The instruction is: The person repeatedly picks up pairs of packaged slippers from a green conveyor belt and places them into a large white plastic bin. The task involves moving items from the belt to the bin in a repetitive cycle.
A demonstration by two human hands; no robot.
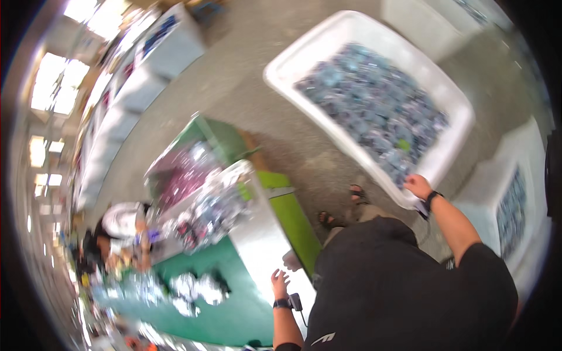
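My right hand [417, 186] is at the near corner of a large white bin [328, 126]. Its fingers are curled together, and whether they grip anything cannot be made out. Many small bluish-grey packets [369, 93] fill the bin, with one bright green piece [403, 144] among them. Over the pale metal edge of the table [257, 234] hovers my left hand [280, 284], fingers apart and nothing in them. A dark band with a small box sits on each wrist. Close to the left hand lies a dark reddish object [291, 261], too blurred to name.
A pile of shiny clear-wrapped packets [205, 219] lies on the table, beside a green-sided bin [193, 169]. Silvery bundles [199, 288] rest on the green belt [234, 316]. Another person [123, 225] works at the far left. More white bins [492, 193] stand to the right.
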